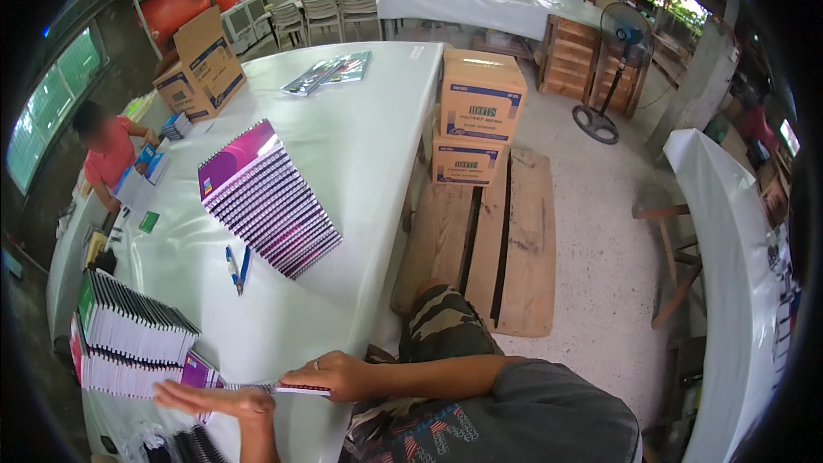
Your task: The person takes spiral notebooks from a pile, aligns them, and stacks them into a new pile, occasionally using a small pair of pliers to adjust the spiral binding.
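My right hand (337,375) is closed on the edge of a spiral notebook (302,391), held nearly edge-on at the table's near side. Beside it, my left hand (219,400) has its fingers stretched out flat toward the left. Whether the left palm touches the notebook, I cannot tell. Just beyond the left hand stand stacks of wire-bound notebooks (137,343), with a purple cover (199,372) showing at their right end. Farther off, a tall leaning stack of purple spiral notebooks (270,199) rests on the table. Blue-handled pliers (232,271) lie in front of it.
The white-covered table (377,146) also bears an open carton (201,73) and shiny packs (327,74) at its far end. A co-worker (111,150) handles small blue items on the left. Two stacked cartons (482,99) stand on a wooden pallet (527,249); a fan (610,77) is beyond.
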{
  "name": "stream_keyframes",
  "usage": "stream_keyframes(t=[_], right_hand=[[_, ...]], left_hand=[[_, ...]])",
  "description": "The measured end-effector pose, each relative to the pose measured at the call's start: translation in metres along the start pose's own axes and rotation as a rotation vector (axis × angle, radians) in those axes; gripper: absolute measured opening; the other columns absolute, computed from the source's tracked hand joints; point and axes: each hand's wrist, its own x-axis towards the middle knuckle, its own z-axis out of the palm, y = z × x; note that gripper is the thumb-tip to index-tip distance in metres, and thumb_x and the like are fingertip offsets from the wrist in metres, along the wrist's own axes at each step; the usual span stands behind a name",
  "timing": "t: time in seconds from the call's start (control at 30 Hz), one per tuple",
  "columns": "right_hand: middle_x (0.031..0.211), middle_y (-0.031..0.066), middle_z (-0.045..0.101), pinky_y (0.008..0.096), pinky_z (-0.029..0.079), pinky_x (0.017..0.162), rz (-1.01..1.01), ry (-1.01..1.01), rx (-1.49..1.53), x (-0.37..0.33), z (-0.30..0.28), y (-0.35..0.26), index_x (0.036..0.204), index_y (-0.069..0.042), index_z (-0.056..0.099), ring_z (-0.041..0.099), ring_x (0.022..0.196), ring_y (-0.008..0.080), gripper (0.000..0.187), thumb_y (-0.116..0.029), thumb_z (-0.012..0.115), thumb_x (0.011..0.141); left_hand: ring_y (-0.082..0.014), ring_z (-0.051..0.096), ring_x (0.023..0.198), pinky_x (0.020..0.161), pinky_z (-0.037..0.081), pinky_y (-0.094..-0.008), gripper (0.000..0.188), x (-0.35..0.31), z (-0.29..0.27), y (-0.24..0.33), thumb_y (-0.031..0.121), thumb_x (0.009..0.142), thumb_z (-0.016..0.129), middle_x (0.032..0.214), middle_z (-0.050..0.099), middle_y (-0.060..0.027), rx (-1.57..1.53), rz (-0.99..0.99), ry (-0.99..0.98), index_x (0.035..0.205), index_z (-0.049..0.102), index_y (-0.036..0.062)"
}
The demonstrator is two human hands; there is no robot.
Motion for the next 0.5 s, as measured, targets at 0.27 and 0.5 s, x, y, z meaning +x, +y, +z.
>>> stream_keyframes(t=[0.27, 0.5], right_hand=[[0.106, 0.0155, 0.064, 0.031, 0.048, 0.082, 0.44, 0.002, 0.317, -0.006, -0.005, 0.019, 0.118, -0.003, 0.056, 0.063, 0.094, 0.027, 0.033, -0.008, 0.058, 0.085], [0.114, 0.0166, 0.061, 0.0325, 0.046, 0.087, 0.408, -0.165, 0.343, -0.007, 0.003, 0.024, 0.124, -0.007, 0.053, 0.061, 0.102, 0.0301, 0.041, -0.005, 0.055, 0.083]], left_hand=[[-0.033, 0.055, 0.093, 0.082, 0.039, -0.0402, 0.034, -0.004, -0.008, 0.007, 0.034, 0.09, 0.05, 0.098, 0.059, -0.0171, -0.345, 0.119, -0.367, 0.1, 0.056, 0.0018], [-0.0319, 0.05, 0.083, 0.075, 0.038, -0.0427, 0.045, -0.004, 0.008, -0.009, 0.049, 0.089, 0.049, 0.09, 0.054, -0.0165, -0.257, 0.187, -0.264, 0.087, 0.055, 0.004]])
